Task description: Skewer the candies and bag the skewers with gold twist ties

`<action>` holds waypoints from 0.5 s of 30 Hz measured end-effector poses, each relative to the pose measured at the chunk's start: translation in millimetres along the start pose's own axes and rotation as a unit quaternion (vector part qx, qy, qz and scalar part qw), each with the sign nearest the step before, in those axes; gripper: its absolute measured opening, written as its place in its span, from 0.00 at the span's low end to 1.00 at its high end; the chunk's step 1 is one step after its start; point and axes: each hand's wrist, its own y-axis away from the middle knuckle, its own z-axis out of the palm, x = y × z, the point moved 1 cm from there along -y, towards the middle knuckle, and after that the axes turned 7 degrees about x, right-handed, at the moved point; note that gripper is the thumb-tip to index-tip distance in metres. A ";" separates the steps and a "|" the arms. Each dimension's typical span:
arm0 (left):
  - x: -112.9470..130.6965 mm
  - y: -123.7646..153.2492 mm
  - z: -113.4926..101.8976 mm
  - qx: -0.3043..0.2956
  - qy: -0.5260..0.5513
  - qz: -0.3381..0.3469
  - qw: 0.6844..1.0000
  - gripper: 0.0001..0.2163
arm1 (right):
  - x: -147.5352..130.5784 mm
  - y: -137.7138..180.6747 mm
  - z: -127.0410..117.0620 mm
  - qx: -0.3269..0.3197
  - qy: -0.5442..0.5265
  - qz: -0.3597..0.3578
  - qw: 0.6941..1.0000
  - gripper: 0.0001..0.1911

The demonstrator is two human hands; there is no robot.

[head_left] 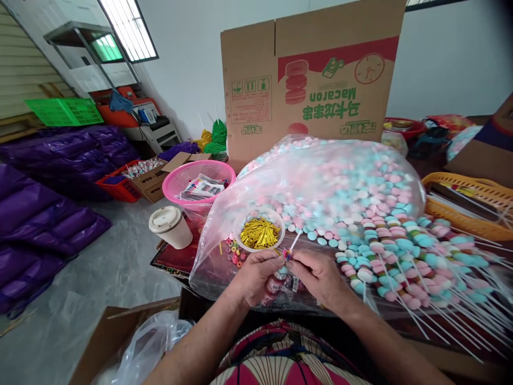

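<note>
Both the left hand [256, 275] and the right hand [318, 275] pinch a thin white stick threaded with small sweets [289, 251], at 6 o'clock. At 11 o'clock from it, a clear round bowl [277, 223] holds gold twist ties [259, 233]; behind, a big clear plastic bag [320, 176] holds pink and blue sweets.

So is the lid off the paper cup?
No, the cup stands left of the candy bag with its pale lid still on.
</note>
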 end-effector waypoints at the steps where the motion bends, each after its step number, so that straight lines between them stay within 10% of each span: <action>1: 0.4 -0.1 -1.5 -0.026 0.016 -0.047 0.998 0.13 | -1.7 -2.0 -4.4 -0.045 -0.008 -0.033 0.998 0.09; 15: 0.3 8.7 -7.0 -0.188 0.099 -0.160 0.964 0.15 | -6.6 -9.2 -6.8 -0.241 -0.250 0.070 0.935 0.13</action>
